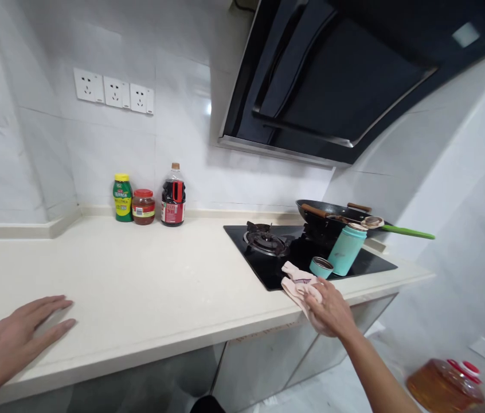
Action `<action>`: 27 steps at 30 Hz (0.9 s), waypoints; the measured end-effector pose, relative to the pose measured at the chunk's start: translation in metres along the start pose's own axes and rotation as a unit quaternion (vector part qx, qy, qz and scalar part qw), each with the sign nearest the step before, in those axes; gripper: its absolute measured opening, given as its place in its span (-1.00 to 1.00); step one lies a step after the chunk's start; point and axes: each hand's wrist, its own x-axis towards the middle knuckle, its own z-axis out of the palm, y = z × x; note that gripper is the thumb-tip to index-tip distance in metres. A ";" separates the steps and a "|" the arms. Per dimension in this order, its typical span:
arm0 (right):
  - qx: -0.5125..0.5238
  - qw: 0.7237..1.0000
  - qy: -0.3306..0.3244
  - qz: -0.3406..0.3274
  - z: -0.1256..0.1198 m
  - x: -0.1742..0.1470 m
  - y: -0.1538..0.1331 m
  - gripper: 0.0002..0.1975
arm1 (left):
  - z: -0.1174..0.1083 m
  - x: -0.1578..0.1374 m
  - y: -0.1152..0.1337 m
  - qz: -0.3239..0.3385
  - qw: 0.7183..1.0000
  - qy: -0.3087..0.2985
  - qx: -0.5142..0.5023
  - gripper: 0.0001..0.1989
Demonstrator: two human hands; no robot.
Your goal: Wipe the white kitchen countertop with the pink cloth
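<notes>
My right hand (331, 307) grips a pale pink cloth (300, 285) at the front edge of the black gas stove (277, 278), part of the cloth lying on the glass. Just beyond it stand a turquoise cup-shaped lid (321, 267) and a turquoise thermos bottle (345, 252). Over the left end of the counter (139, 287) is my left hand (31, 330), fingers stretched out and holding nothing. Whether its fingertips touch the surface I cannot tell.
A wok (324, 212) with wooden handles sits on the right burner, a green-handled utensil (406, 230) near it. Against the wall stand a green bottle (122, 198), a red-lidded jar (143, 207) and a dark sauce bottle (173, 198). A range hood (332, 80) overhangs the stove. An oil jug (444, 384) is low right.
</notes>
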 end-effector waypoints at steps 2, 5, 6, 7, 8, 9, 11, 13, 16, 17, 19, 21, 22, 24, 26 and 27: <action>0.006 1.000 0.008 0.017 0.002 -0.002 -0.008 -0.73 | 0.001 0.000 0.002 0.000 1.000 0.005 0.002 -0.27; 0.026 0.999 0.017 0.025 0.006 -0.012 -0.046 -0.67 | 0.002 -0.001 0.005 0.008 1.000 0.019 0.006 -0.29; 0.036 0.999 0.020 0.018 0.007 -0.017 -0.065 -0.67 | 0.002 -0.001 0.006 0.010 1.000 0.022 0.008 -0.31; 0.049 0.999 0.024 0.007 0.007 -0.022 -0.086 -0.69 | 0.002 -0.001 0.007 0.012 1.000 0.024 0.008 -0.31; 0.062 0.998 0.027 -0.008 0.006 -0.026 -0.110 -0.70 | 0.001 -0.001 0.009 0.013 1.000 0.024 0.009 -0.31; 0.078 0.996 0.030 -0.025 0.005 -0.031 -0.135 -0.72 | -0.001 -0.001 0.011 0.013 1.000 0.024 0.009 -0.31; 0.107 0.992 0.034 -0.055 0.001 -0.040 -0.188 -0.73 | -0.004 -0.001 0.014 0.011 1.000 0.025 0.010 -0.30; 0.150 0.984 0.047 -0.084 -0.001 -0.048 -0.238 -0.69 | -0.006 -0.001 0.015 0.007 1.000 0.024 0.010 -0.31; 0.250 0.955 0.090 -0.132 -0.002 -0.062 -0.299 -0.65 | -0.007 -0.001 0.013 0.005 1.000 0.016 0.013 -0.32; 0.265 0.947 0.101 -0.150 -0.001 -0.066 -0.312 -0.63 | -0.007 -0.001 0.011 0.005 1.000 0.012 0.014 -0.32; 0.262 0.940 0.118 -0.183 0.002 -0.075 -0.323 -0.57 | -0.006 -0.001 0.008 0.006 1.000 0.006 0.017 -0.33; 0.249 0.935 0.126 -0.220 0.006 -0.081 -0.314 -0.52 | -0.007 -0.001 0.006 0.006 1.000 0.000 0.019 -0.33; 0.243 0.932 0.124 -0.240 0.008 -0.084 -0.303 -0.51 | -0.008 -0.002 0.007 0.005 1.000 -0.004 0.020 -0.33; 0.233 0.928 0.113 -0.267 0.014 -0.088 -0.270 -0.52 | -0.010 -0.002 0.009 -0.002 1.000 -0.011 0.022 -0.33; 0.217 0.935 0.107 -0.259 0.022 -0.091 -0.229 -0.51 | -0.012 -0.003 0.013 -0.003 1.000 -0.015 0.021 -0.31; 0.203 0.942 0.105 -0.244 0.027 -0.092 -0.206 -0.47 | -0.013 -0.003 0.015 -0.003 1.000 -0.014 0.020 -0.30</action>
